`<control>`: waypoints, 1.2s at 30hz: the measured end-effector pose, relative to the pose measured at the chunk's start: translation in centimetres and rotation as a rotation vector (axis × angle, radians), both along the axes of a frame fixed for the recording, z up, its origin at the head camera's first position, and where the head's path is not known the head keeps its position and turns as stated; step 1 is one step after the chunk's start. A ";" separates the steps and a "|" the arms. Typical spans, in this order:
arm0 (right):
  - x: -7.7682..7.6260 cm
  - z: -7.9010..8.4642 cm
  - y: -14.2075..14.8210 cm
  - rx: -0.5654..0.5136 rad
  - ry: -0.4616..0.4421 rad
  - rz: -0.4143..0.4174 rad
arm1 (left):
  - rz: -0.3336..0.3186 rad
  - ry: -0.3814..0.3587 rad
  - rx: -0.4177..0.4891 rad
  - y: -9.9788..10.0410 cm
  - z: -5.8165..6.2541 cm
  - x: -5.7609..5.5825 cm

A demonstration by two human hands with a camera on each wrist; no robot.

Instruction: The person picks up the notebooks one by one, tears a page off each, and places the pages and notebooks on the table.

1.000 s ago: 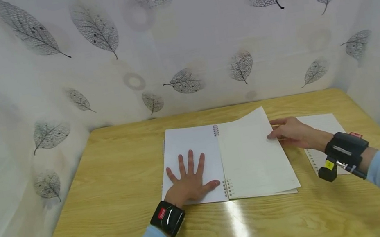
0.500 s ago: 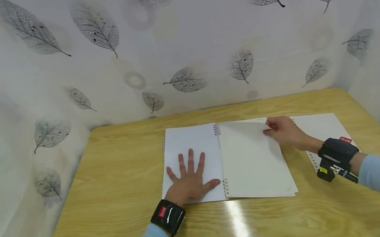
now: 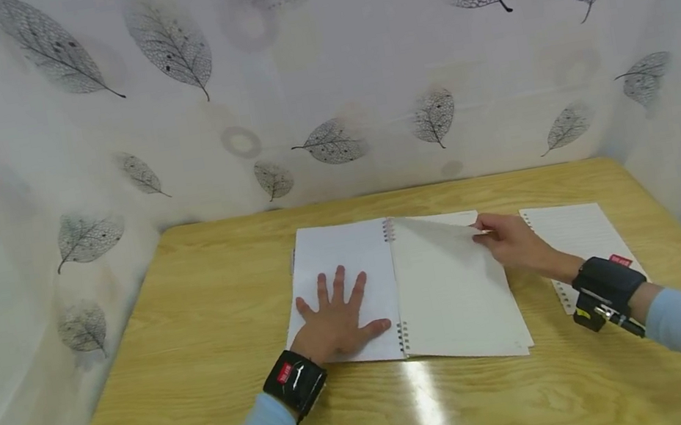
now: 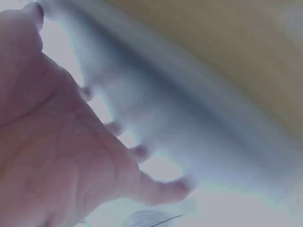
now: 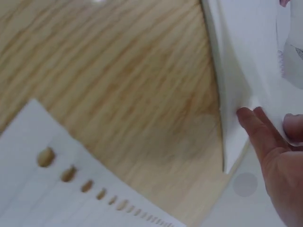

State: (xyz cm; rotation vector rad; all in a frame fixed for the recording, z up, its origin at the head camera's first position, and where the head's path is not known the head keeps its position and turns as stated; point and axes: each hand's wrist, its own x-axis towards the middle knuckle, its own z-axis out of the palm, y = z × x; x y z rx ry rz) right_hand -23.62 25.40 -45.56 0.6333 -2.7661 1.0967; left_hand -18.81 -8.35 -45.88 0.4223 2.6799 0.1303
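A ring-bound notebook (image 3: 340, 250) lies spread on the table, its ring binding running down the middle. My left hand (image 3: 331, 322) rests flat on the left page with fingers and thumb spread; the left wrist view shows the palm (image 4: 61, 142) close up. At the upper right of the notebook, my right hand (image 3: 508, 236) pinches the corner of a cream page (image 3: 453, 291) between thumb and fingers. That corner is lifted and bent back, and a white sheet shows beneath it. In the right wrist view the fingers (image 5: 260, 130) are at the page's edge.
A loose lined sheet (image 3: 573, 227) with punched holes along its left edge lies right of the notebook, partly under my right forearm. The wooden table (image 3: 227, 297) meets a leaf-patterned curtain (image 3: 320, 82) at the back and sides.
My right hand has gone from the page's right side to its upper corner and now grips it, folding it slightly inward and toward me. The left hand has stayed nearly in place.
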 end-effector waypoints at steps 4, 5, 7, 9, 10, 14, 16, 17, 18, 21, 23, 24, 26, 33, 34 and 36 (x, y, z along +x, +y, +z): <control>-0.3 0.5 -0.7 0.045 -0.047 0.032 | -0.056 0.118 -0.020 0.1 2.8 -2.1; -0.4 0.6 -0.8 0.055 -0.060 0.034 | -0.082 0.151 -0.024 0.1 3.2 -2.9; -0.5 0.8 -1.0 0.072 -0.076 0.038 | -0.147 0.203 -0.032 0.3 3.6 -4.4; -0.5 0.9 -1.1 0.080 -0.084 0.042 | -0.210 0.226 -0.025 0.5 3.4 -5.7; -0.5 1.0 -1.1 0.081 -0.090 0.042 | -0.228 0.214 -0.023 0.6 3.1 -6.3; -0.5 0.8 -1.1 0.073 -0.076 0.057 | -0.236 0.152 -0.060 1.0 1.5 -7.6; -0.4 0.7 -1.0 0.069 -0.046 0.060 | -0.236 0.158 -0.116 1.3 0.8 -7.7; -0.4 0.6 -1.0 0.067 -0.026 0.061 | -0.234 0.169 -0.139 1.4 0.6 -7.7; -0.4 0.6 -1.0 0.060 -0.008 0.068 | -0.241 0.187 -0.169 1.6 0.3 -7.6; -0.2 0.5 -0.9 0.046 0.033 0.086 | -0.232 0.244 -0.198 2.1 0.1 -7.3; 0.0 0.4 -0.8 0.031 0.049 0.109 | -0.205 0.260 -0.181 2.4 0.2 -7.0; 0.1 0.3 -0.8 0.024 0.057 0.121 | -0.195 0.265 -0.173 2.5 0.3 -6.9; 0.3 0.1 -0.7 0.021 0.093 0.138 | -0.178 0.264 -0.158 2.7 0.4 -6.9; 0.5 -0.4 -0.6 -0.046 0.179 0.213 | -0.212 0.236 -0.242 2.8 0.6 -7.2; 0.6 -0.4 -0.5 -0.055 0.179 0.220 | -0.216 0.236 -0.247 2.8 0.6 -7.2; 0.7 -0.3 -0.4 -0.064 0.177 0.226 | -0.224 0.241 -0.253 2.8 0.5 -7.4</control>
